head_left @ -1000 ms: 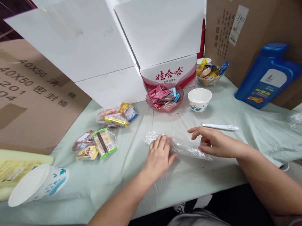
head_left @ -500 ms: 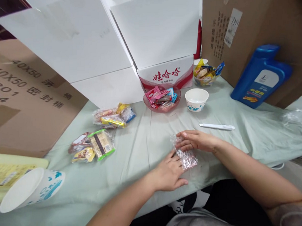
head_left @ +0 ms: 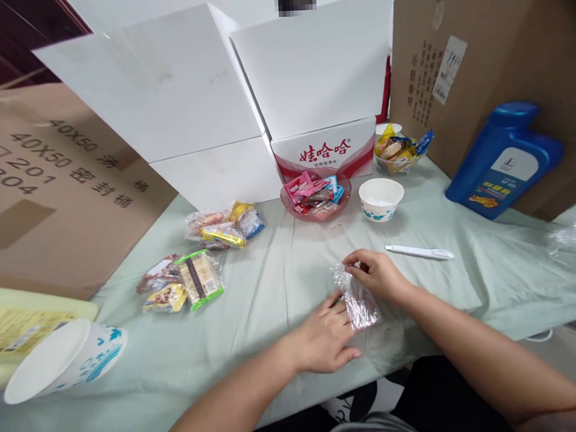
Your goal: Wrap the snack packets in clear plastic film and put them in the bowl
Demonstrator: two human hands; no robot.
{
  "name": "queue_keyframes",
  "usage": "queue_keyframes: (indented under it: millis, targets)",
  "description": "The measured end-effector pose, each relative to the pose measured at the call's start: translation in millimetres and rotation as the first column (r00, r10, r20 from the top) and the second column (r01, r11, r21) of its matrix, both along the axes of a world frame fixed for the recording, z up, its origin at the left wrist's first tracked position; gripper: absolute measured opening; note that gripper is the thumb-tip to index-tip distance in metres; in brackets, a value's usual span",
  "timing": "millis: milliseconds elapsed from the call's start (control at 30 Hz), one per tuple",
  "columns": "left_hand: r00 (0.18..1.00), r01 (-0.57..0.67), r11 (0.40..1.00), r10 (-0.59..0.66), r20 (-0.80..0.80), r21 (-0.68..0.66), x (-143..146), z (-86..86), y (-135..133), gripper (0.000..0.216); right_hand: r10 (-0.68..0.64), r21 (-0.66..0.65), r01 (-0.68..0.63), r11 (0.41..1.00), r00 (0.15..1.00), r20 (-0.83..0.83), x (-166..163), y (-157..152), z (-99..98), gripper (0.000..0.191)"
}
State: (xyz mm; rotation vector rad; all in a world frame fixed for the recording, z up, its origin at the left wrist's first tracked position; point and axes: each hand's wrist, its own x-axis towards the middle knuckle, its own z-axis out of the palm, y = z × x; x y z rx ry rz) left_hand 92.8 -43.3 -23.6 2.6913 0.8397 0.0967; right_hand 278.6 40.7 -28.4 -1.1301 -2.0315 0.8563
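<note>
A crumpled, clear plastic wrapper [head_left: 363, 307] lies on the cloth between my hands; whether it encloses anything is hard to see. My right hand [head_left: 379, 274] pinches its far end between thumb and fingertips. Flat on the cloth, my left hand [head_left: 322, 339] rests with fingers stretched out, their tips against the wrapper's left side. Beyond my right hand lies a white utility knife [head_left: 419, 252]. Farther back stand a white paper bowl [head_left: 382, 210] with blue leaf print and a pink glass bowl [head_left: 291, 206] of wrapped snacks.
Bagged snacks [head_left: 224, 226] and a rice-cracker pack [head_left: 198, 280] sit at left. A paper tub [head_left: 68, 362] lies at the near left corner. White cartons [head_left: 314, 68], brown boxes [head_left: 68, 200] and a blue bottle [head_left: 502, 162] border the back and sides.
My right hand has gone from loosely spread fingers over the wrapper to pinching its far end. My left hand stays nearly in place. The view has tilted slightly.
</note>
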Motion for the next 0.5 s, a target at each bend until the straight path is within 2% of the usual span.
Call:
queue_keyframes:
  millis: [167, 267, 333, 400, 500]
  targets:
    - [1.0, -0.007, 1.0, 0.007, 0.001, 0.0, -1, -1.7, -1, 0.059, -0.021, 0.281, -0.075, 0.957, 0.946, 0.325, -13, 1, -4.8, 0.007]
    - [1.0, -0.003, 1.0, 0.003, 0.015, 0.022, -2, -4.4, -1, 0.057, -0.016, 0.293, -0.09, 0.952, 0.941, 0.339, -13, -2, -5.8, 0.009]
    - [0.996, 0.002, 0.998, -0.007, 0.085, 0.061, -3, -4.0, -2, 0.054, 0.032, 0.245, -0.086, 0.966, 0.976, 0.217, -9, -4, -1.0, 0.01]
    - [0.978, -0.01, 0.992, -0.017, 0.21, 0.129, -5, -0.7, -1, 0.049, 0.058, 0.233, -0.056, 0.971, 0.998, -0.001, -3, -7, 7.9, 0.007]
    - [0.921, -0.077, 0.961, -0.034, 0.389, 0.266, -11, 7.3, 0, 0.042, 0.029, 0.293, 0.055, 0.954, 0.961, -0.275, 6, -11, 22.4, 0.005]
